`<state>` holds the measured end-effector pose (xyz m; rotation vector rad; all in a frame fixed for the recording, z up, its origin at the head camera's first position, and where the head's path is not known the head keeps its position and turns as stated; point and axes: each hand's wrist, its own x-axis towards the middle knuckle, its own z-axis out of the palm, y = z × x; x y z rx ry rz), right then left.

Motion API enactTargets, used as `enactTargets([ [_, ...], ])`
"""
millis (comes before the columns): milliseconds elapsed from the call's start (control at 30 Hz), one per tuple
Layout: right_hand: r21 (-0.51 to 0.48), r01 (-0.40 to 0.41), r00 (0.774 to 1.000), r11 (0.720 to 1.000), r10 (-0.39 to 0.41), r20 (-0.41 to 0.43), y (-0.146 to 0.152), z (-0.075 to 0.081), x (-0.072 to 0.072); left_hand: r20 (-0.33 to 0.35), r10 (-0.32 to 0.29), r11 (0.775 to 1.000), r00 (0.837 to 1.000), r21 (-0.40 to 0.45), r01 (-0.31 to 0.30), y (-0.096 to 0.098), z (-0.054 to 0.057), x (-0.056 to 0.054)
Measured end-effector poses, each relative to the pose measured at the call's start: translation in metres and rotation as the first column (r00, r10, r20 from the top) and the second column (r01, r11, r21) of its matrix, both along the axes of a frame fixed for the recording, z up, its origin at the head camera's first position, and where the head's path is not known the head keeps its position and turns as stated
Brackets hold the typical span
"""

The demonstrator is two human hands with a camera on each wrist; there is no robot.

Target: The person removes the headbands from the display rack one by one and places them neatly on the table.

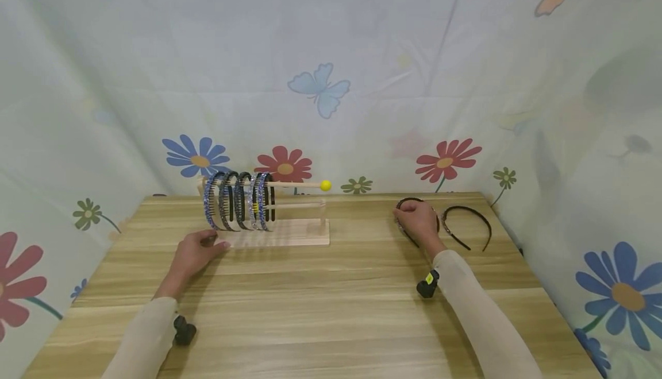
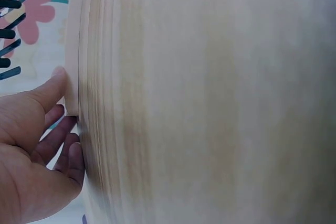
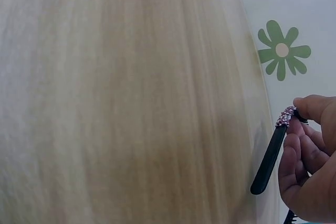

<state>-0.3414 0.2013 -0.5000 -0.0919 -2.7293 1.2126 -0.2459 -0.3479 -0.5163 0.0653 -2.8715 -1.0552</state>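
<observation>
Black with pinkish sparkling stones, a headband (image 3: 274, 150) is pinched between the thumb and fingers of the right hand (image 1: 420, 221), over the right part of the table; whether its ends touch the wood is hard to tell. Just beside it, to the right, a second dark headband (image 1: 457, 240) lies on the tabletop. Well apart, at the left, the left hand (image 1: 193, 252) grips the near left corner of a pale wooden stand (image 1: 300, 233), thumb along the front edge and fingers curved round the end. Blue, dark and silvery headbands (image 1: 238, 201) hang in a row from its upper rod, which is tipped by a yellow ball (image 1: 325, 185). Behind the wood-grain table (image 1: 331, 310) hangs a pale cloth (image 1: 320, 28) printed with flowers and a blue butterfly.
</observation>
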Motion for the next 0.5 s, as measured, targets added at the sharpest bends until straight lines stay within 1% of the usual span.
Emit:
enactTargets([
  [300, -0.023, 0.005, 0.998, 1.000, -0.004, 0.055, -0.0005, -0.0027, 0.0006, -0.016, -0.004, 1.000, 1.000, 0.003, 0.004, 0.0012, 0.0006, 0.0001],
  [500, -0.001, 0.001, 0.998, 1.000, -0.001, 0.065, -0.0032, -0.0043, -0.0008, -0.003, 0.001, 1.000, 1.000, 0.000, -0.001, 0.0022, 0.0019, 0.0013],
])
